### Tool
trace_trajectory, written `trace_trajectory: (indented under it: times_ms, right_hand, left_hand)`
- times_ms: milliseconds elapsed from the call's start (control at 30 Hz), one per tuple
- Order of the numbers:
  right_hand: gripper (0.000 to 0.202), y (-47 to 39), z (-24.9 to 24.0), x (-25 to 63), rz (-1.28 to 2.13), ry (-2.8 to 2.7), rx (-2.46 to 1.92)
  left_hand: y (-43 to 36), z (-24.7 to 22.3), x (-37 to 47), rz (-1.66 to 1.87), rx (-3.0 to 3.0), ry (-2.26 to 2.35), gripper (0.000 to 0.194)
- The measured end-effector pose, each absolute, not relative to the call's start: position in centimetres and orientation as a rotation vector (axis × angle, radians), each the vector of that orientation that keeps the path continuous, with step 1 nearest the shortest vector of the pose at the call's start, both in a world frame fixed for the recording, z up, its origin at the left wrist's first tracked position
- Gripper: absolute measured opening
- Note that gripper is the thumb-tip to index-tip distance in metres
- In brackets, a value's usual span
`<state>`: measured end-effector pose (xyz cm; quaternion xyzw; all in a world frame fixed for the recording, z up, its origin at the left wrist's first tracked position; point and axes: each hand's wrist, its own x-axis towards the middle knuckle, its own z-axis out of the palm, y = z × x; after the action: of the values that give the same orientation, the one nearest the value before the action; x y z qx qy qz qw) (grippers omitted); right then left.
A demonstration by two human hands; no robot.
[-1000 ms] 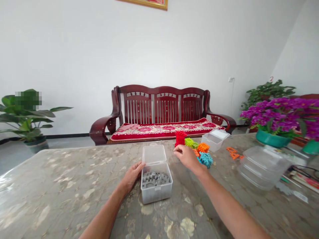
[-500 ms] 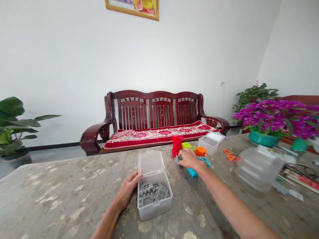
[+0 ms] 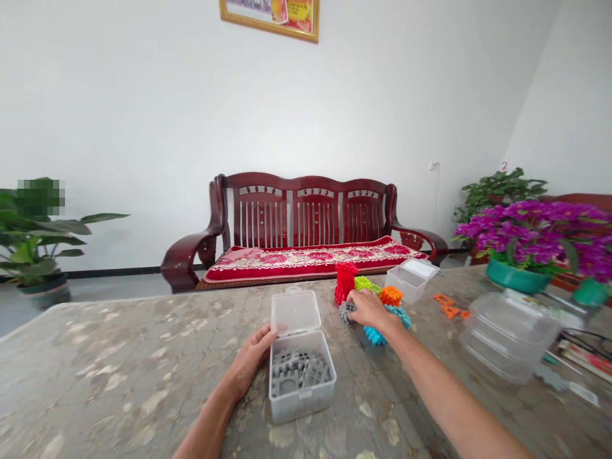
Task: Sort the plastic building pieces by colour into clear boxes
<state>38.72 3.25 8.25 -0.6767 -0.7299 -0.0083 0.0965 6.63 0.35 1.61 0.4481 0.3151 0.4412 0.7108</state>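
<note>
A grey block (image 3: 347,312) sits on the worktop (image 3: 143,357) right of the frame's centre, partly covered by the right hand (image 3: 371,310). That hand's fingers are bent over its right side; their undersides are hidden, so I cannot tell whether they are clamped on it. The left hand (image 3: 251,357) touches the back left corner of an open box (image 3: 303,405), lower centre. Its fingers lie close together, their tips partly lost behind the lid (image 3: 295,312); whether they grip, I cannot tell. Grey pieces (image 3: 301,370) overlap inside the box, too jumbled to count.

Around the right hand are a red block (image 3: 345,284), a green one (image 3: 367,285) half hidden behind the hand, an orange one (image 3: 391,295) and blue pieces (image 3: 375,336) crossed by the wrist. A second box (image 3: 406,284) stands open behind them. Orange bits (image 3: 445,305) lie to the right, near clear containers (image 3: 507,344). Glasses (image 3: 588,341) at the right edge are cut off, as are purple flowers (image 3: 530,229).

The worktop has a glossy, grey-brown floral cover, with glare at left. Beyond it stands a dark red wooden bench (image 3: 310,217) with a patterned mat (image 3: 310,257). A gold-framed picture (image 3: 268,25) is cropped at the top of a white wall. The potted plant (image 3: 43,242) at far left is cut off and partly pixelated.
</note>
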Motion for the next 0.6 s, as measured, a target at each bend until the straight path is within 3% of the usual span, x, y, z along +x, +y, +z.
trace_trajectory:
  times_ms: [200,433,600]
  right_hand:
    - [0.036,1.6,10.8,37.1,-0.026,-2.152,-1.816]
    - [0.043,-3.3,13.4,32.4,0.423,-2.194,-1.375]
    - [0.042,-5.1,13.7,30.6,0.348,-2.413,-1.321]
  left_hand:
    - [0.3,1.8,6.7,0.985,1.013,0.682,0.045]
    - [0.5,1.8,6.8,1.013,1.039,0.682,0.044]
    - [0.5,1.8,7.0,1.031,1.063,0.674,0.043]
